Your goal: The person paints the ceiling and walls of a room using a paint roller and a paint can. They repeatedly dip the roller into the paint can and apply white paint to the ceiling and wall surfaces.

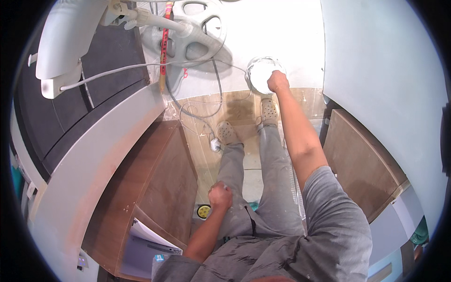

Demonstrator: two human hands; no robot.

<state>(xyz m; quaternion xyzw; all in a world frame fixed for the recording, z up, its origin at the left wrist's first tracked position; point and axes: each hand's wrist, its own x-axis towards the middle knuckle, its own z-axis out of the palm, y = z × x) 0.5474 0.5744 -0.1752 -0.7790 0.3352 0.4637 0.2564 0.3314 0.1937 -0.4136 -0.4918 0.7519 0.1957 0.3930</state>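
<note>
My right arm stretches forward, and my right hand [278,82] is closed at the right side of a round white bucket [260,77] standing just beyond my feet. Pale white material seems to fill the bucket. What the fingers hold, if anything, is hidden from above. Close to my body, my left hand [220,195] is curled into a fist over my left thigh. A small pale spot shows at its fingers, too small to name.
Wooden cabinets [145,178] flank me on the left, with another wooden panel [361,160] on the right. Cables [220,89] loop over the floor to a white plug [215,144]. A grey plastic base [188,35], a red-wrapped stick [164,49] and a white lamp-like head [70,40] stand ahead left.
</note>
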